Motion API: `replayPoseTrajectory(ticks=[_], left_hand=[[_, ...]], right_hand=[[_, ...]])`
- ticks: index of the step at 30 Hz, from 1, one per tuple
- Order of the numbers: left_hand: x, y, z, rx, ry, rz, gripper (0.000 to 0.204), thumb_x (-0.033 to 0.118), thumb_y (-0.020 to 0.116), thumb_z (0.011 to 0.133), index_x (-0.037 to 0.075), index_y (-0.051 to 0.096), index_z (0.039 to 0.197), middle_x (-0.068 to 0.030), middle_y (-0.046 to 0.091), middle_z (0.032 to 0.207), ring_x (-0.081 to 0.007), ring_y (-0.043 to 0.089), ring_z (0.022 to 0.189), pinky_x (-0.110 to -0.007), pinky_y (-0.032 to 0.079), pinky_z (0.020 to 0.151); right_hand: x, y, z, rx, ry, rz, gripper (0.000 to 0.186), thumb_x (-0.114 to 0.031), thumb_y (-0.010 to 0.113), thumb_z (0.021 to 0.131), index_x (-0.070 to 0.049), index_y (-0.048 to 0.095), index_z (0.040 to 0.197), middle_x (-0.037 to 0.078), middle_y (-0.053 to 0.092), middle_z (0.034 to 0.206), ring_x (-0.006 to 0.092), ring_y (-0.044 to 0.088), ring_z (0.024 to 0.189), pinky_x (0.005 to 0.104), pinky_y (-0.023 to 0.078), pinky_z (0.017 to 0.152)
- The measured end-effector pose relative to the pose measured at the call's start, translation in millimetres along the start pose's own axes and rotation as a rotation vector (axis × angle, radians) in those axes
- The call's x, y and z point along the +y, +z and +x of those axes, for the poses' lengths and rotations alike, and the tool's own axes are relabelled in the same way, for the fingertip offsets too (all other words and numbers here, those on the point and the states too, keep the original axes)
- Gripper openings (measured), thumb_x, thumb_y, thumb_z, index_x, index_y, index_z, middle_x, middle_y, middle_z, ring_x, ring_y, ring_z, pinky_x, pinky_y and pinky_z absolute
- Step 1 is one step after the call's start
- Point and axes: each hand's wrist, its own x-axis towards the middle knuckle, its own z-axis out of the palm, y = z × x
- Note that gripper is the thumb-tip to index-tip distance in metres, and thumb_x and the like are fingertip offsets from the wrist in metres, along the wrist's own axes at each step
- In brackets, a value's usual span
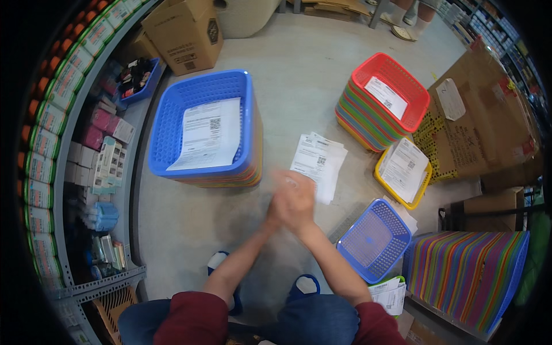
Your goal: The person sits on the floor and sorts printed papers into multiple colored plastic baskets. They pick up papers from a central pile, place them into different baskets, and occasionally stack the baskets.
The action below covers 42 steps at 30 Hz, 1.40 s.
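In front of me my two hands are pressed together and smeared by motion. My right hand (299,202) covers much of my left hand (275,210), so the fingers do not show clearly. Nothing can be made out between them. Just beyond lies a loose stack of printed paper sheets (319,163) on the floor, closest to my right hand. To the left stands a tall stack of nested plastic baskets with a blue basket (246,123) on top. Printed sheets (210,135) lie inside that top basket.
Right: a basket stack topped by a red basket (419,95), a yellow basket (424,187) of papers, a blue basket (352,248), a large carton (480,123) and nested colourful baskets (463,276). Left: a metal shelf (131,172) with small boxes. A person's feet (404,31) are far off.
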Motion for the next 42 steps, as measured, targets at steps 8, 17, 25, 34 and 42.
replayPoseTrajectory(ticks=[8,17,25,34,42], left_hand=[[54.7,-13.3,83.4,-0.468,0.233,0.965,0.054,0.007,0.065,0.073,0.003,0.053,0.125,-0.0197,0.056,0.125,-0.0352,0.052,0.118,-0.040,0.042,0.102],[57.6,-19.9,107.3,-0.741,0.205,0.992,0.055,0.010,0.083,0.053,0.003,0.064,0.104,-0.0174,0.060,0.118,-0.0343,0.057,0.111,-0.039,0.047,0.096],[57.6,-14.3,108.8,-0.736,0.194,1.047,0.045,0.011,0.083,0.053,0.002,0.064,0.093,-0.0160,0.064,0.106,-0.0344,0.059,0.105,-0.039,0.049,0.091],[49.1,-19.6,119.7,-0.741,0.279,0.916,0.032,0.012,0.082,0.052,0.005,0.061,0.074,-0.0140,0.064,0.085,-0.0338,0.063,0.085,-0.039,0.051,0.077],[51.6,-15.0,126.4,-0.747,0.182,1.016,0.014,0.009,0.077,0.067,0.004,0.067,0.076,-0.0172,0.067,0.098,-0.0341,0.064,0.091,-0.039,0.051,0.081]], right_hand=[[126.6,10.5,-164.0,0.136,1.091,0.064,0.046,0.009,0.047,0.076,0.002,0.056,0.120,0.016,0.044,0.118,0.0224,0.053,0.096,0.0315,0.046,0.086],[140.4,15.7,-163.9,0.277,1.204,0.245,0.048,0.000,0.060,0.077,0.005,0.055,0.125,0.013,0.059,0.107,0.0187,0.057,0.094,0.0302,0.048,0.085],[122.5,10.2,-149.0,0.222,1.123,0.183,0.053,-0.004,0.065,0.079,0.007,0.050,0.130,0.019,0.054,0.128,0.0232,0.054,0.115,0.0335,0.043,0.098],[97.3,-17.5,-116.9,0.276,1.179,0.723,0.051,-0.002,0.059,0.087,0.005,0.045,0.135,0.017,0.047,0.139,0.0234,0.049,0.125,0.0321,0.040,0.102],[41.5,-104.1,-137.9,0.088,1.085,0.601,0.034,-0.006,0.058,0.092,0.006,0.055,0.124,0.015,0.062,0.121,0.0214,0.060,0.112,0.0292,0.044,0.098]])
